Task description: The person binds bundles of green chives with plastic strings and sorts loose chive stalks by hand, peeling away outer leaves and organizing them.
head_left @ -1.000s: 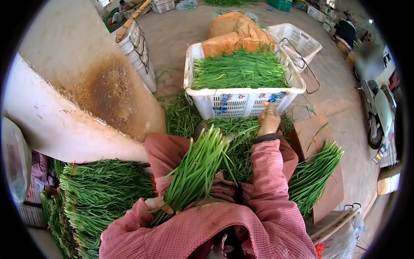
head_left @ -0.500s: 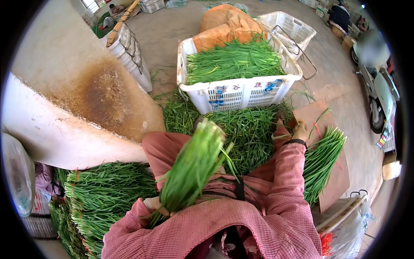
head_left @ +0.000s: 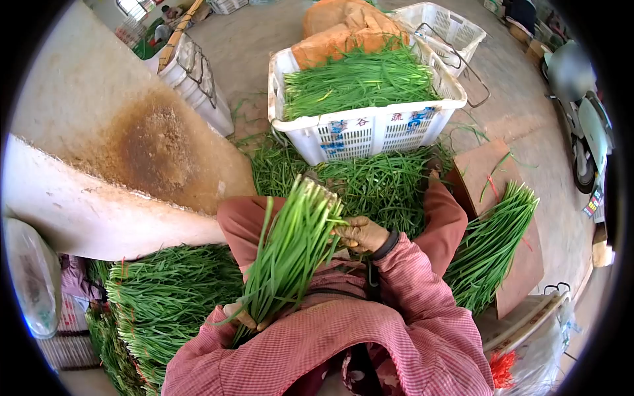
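Note:
A loose bunch of garlic chives [head_left: 290,241] lies slantwise over my lap, its pale cut ends up and its leaf tips down. My left hand [head_left: 247,318] is closed around the leafy lower part, partly hidden by leaves. At the upper right side of the bunch, my right hand [head_left: 362,234] has its fingers pinched on a chive stalk near the pale ends. Another pile of chives [head_left: 496,245] rests on a brown board [head_left: 522,277] to my right, with red ties beside it. Red-tied bunches of chives [head_left: 172,290] are stacked at my left.
A white plastic crate [head_left: 376,129] full of chives stands ahead, an orange cloth [head_left: 350,30] at its back. Loose leaves [head_left: 376,191] cover the floor between my feet. A stained pillar [head_left: 158,152] rises at left; a scooter [head_left: 584,132] stands at far right.
My right hand has come from the board at the right to the bunch and now pinches a stalk there. The left hand still grips the bunch, which has tilted slightly.

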`<control>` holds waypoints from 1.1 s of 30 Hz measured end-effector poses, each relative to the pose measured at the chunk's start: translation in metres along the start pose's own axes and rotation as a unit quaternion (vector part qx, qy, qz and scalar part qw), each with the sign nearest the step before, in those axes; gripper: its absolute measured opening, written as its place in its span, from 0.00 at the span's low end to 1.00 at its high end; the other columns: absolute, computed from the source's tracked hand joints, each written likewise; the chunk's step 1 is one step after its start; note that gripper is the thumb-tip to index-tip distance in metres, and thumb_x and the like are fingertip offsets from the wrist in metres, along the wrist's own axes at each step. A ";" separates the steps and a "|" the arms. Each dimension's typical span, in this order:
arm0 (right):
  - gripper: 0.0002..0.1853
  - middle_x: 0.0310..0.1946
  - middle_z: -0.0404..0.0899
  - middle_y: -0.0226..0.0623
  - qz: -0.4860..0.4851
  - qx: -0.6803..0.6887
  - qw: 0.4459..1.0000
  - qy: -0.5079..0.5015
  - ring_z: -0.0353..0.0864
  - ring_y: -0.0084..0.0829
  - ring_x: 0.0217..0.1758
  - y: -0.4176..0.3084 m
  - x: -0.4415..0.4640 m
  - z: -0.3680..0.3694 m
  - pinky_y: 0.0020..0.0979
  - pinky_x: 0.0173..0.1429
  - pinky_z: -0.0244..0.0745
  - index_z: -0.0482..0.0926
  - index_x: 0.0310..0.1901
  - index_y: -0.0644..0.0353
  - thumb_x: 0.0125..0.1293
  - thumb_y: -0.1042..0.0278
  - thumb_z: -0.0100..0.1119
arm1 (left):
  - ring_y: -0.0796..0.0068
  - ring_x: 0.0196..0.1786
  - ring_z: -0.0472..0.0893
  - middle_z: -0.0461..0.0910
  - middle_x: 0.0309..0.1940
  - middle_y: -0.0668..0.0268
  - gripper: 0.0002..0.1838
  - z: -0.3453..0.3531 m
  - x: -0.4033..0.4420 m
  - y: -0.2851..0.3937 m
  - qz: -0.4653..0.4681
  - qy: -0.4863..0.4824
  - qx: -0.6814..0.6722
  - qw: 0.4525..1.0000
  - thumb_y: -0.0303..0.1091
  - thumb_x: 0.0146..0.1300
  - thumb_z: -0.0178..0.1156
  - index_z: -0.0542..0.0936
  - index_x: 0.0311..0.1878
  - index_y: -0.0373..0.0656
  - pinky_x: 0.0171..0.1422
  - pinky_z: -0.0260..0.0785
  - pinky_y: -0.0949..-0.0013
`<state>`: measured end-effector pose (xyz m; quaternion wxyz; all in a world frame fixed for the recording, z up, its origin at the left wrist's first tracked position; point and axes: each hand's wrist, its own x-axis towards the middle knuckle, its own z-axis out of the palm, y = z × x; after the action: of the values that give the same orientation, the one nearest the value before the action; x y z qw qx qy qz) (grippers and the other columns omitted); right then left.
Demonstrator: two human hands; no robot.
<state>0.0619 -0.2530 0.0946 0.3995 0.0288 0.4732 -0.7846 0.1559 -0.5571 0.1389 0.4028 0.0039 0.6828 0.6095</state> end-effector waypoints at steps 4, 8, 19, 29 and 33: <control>0.08 0.13 0.64 0.25 -0.096 0.181 0.973 0.110 0.52 0.15 0.08 -0.003 0.007 -0.031 0.17 0.10 0.46 0.73 0.41 0.62 0.60 0.71 0.50 | 0.78 0.38 0.76 0.78 0.35 0.66 0.28 -0.004 0.001 -0.002 0.000 0.002 0.002 1.000 0.25 0.40 0.67 0.71 0.49 0.38 0.44 0.69 0.74; 0.09 0.14 0.64 0.26 -0.112 0.257 0.957 0.075 0.54 0.17 0.07 -0.007 0.009 -0.050 0.17 0.08 0.46 0.70 0.40 0.66 0.63 0.75 0.40 | 0.78 0.38 0.76 0.78 0.35 0.66 0.27 -0.006 -0.001 -0.001 0.001 0.008 0.007 1.000 0.25 0.40 0.67 0.72 0.48 0.38 0.44 0.69 0.74; 0.12 0.23 0.77 0.30 -0.142 -0.101 0.982 0.071 0.69 0.17 0.14 -0.026 -0.021 0.015 0.17 0.16 0.63 0.75 0.43 0.61 0.61 0.65 0.53 | 0.79 0.37 0.76 0.79 0.34 0.67 0.25 -0.012 -0.011 -0.003 0.017 0.009 0.079 0.997 0.24 0.41 0.67 0.73 0.46 0.38 0.43 0.69 0.74; 0.41 0.65 0.48 0.44 -0.125 -0.602 0.603 0.509 0.45 0.53 0.66 -0.017 0.005 -0.024 0.51 0.61 0.52 0.60 0.59 0.47 0.40 0.58 0.69 | 0.84 0.36 0.76 0.80 0.35 0.64 0.26 0.001 -0.036 -0.007 0.051 0.301 0.203 0.930 0.26 0.43 0.63 0.72 0.50 0.38 0.41 0.69 0.77; 0.24 0.66 0.47 0.44 -0.432 -0.579 0.572 0.388 0.42 0.48 0.68 -0.031 -0.003 0.055 0.48 0.66 0.42 0.78 0.43 0.52 0.46 0.47 0.63 | 0.80 0.34 0.80 0.80 0.34 0.56 0.31 0.019 -0.019 -0.008 0.095 0.383 0.278 0.876 0.31 0.42 0.66 0.70 0.55 0.40 0.37 0.71 0.74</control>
<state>0.0617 -0.2859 0.1481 -0.2770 -0.1153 0.8927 -0.3362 0.1833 -0.5527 0.1435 0.0323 -0.0537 0.9212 0.3840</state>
